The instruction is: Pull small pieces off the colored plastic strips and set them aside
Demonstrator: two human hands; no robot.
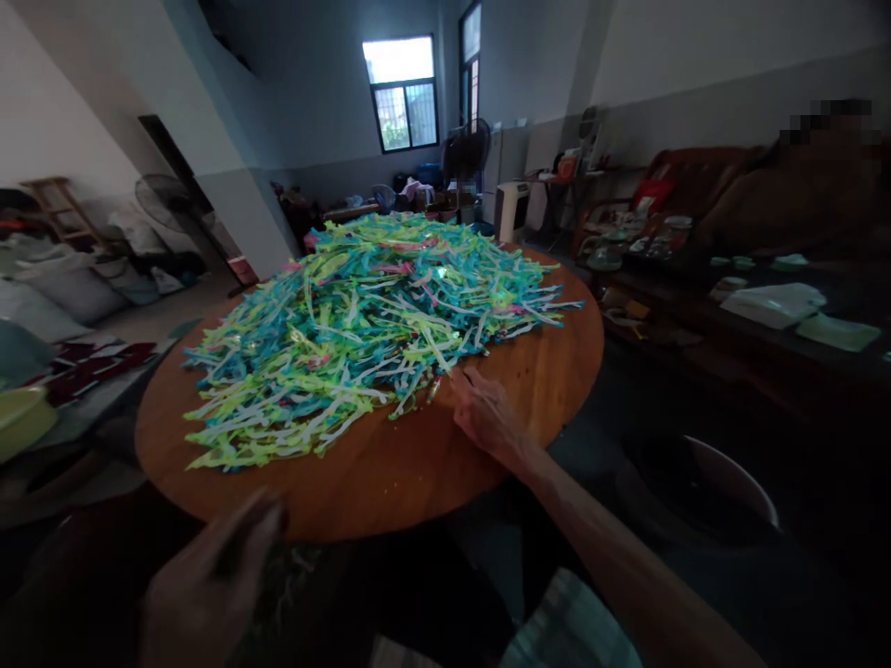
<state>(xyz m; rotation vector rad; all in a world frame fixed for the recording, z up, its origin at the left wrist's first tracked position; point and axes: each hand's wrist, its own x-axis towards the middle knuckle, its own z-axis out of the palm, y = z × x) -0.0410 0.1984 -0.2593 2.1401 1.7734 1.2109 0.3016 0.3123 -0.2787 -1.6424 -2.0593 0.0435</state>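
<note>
A big heap of thin plastic strips [368, 315] in blue, green, yellow and pink covers most of a round wooden table [418, 464]. My right hand [487, 413] reaches onto the table, its fingers pinched together at the near right edge of the heap, touching the strips there. What it pinches is too small to make out. My left hand [209, 584] hovers low at the near edge of the table, dark and blurred, fingers held together, with nothing seen in it.
A round bucket or bin [703, 482] stands on the floor to the right. Behind it is a long dark table [766, 325] with dishes and papers, and a person sits at the far right. Bags and clutter fill the left.
</note>
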